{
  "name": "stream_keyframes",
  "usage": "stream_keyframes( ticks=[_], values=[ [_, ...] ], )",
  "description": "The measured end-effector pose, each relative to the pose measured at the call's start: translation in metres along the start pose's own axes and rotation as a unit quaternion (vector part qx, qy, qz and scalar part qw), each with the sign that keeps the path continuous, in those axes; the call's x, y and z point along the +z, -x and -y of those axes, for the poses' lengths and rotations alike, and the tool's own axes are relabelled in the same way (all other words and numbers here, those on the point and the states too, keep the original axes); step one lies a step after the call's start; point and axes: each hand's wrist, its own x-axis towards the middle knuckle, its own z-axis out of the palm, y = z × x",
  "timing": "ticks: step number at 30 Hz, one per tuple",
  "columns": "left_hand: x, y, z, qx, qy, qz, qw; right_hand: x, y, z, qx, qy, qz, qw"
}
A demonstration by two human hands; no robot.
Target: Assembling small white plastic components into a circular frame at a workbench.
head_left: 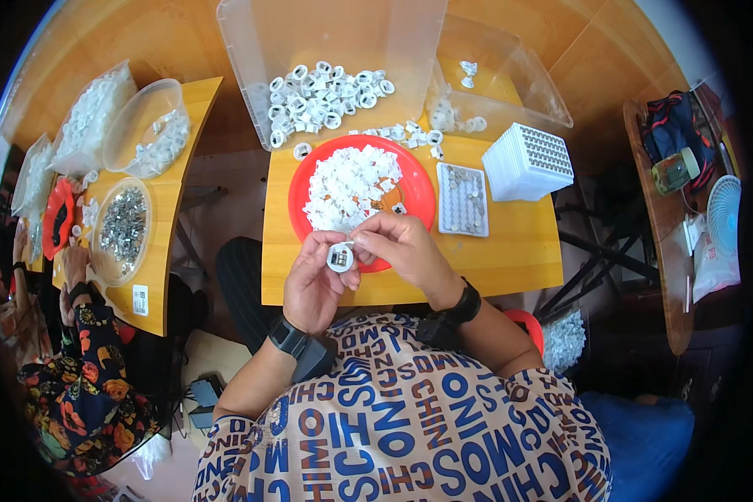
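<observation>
Over the near edge of a red plate [299, 199], my left hand [309, 291] grips a small round white plastic housing [340, 258] with dark and metallic parts inside. The housing's open face is turned up toward me. My right hand [408, 253] meets it from the other side, thumb and forefinger pinched at its upper right rim. Whatever those fingertips hold is too small to make out. A heap of small white plastic pieces [351, 186] covers much of the plate. To its right lies a white tray [445, 219] holding round silver button cells [468, 199].
A stack of white trays [519, 167] stands at the table's right. Behind the plate, a clear bin [259, 92] holds many round white housings [322, 96]; another clear bin [510, 100] sits beside it. At left, a co-worker's hand [77, 263] is near a tub of metal parts [124, 226].
</observation>
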Motion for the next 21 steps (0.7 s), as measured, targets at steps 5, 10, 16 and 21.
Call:
stream_keyframes(
  ticks=[5,10,16,21],
  values=[
    [0.002,-0.001,0.001,-0.011,0.001,-0.006,1.0,-0.01,-0.004,-0.011,0.074,-0.109,0.02,0.991],
    [0.005,-0.007,0.003,-0.011,-0.006,-0.014,1.0,-0.015,-0.008,-0.011,0.086,-0.118,0.031,0.989],
    [-0.005,-0.01,0.004,-0.01,0.005,-0.045,0.999,-0.012,-0.008,0.001,0.025,-0.043,-0.017,0.999],
    [-0.007,-0.011,0.002,-0.021,0.01,-0.043,0.999,-0.008,-0.003,0.01,0.013,0.004,-0.007,1.0]
  ],
)
